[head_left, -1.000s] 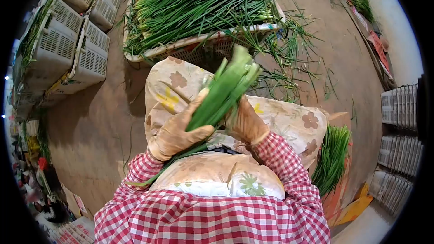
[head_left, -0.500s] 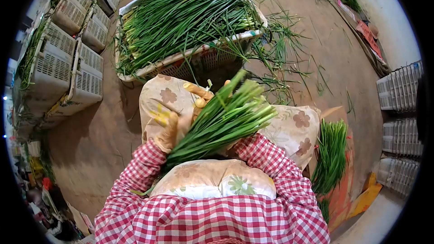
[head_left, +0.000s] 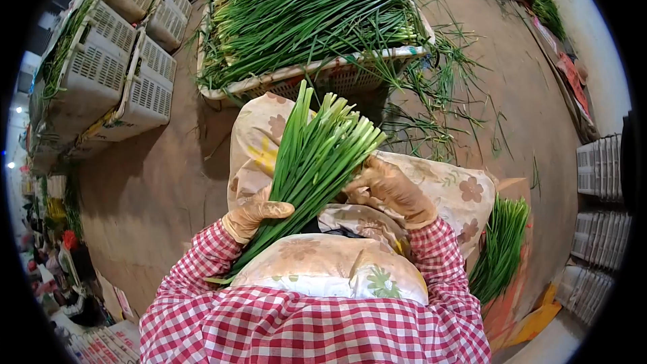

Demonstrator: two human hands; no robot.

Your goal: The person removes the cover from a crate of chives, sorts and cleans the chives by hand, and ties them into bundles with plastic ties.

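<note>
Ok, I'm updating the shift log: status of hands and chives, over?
Left hand gripping chive bunch. Right hand at its right edge, grip unclear. Bunch over floral cloth, pale ends toward crate. Nothing visibly blocking.

Nothing legible on the floor right now, not one word or number! Down at the near left, a pale stack [head_left: 101, 349] shows rows of red print, but the characters come up too small and blurred to read. Just beyond it, a panel [head_left: 125, 303] carries a reddish patch, and whether that's lettering, I can't tell. Farther up the left, the slotted crates [head_left: 149, 87] have a streak of yellow low down, beyond reading. Out at the far side, the big basket [head_left: 269, 81] shows red and blue-green marks, unreadable too. And over on the near right, cardboard [head_left: 514, 293] bears orange-red streaks, too vague to call print.
</note>
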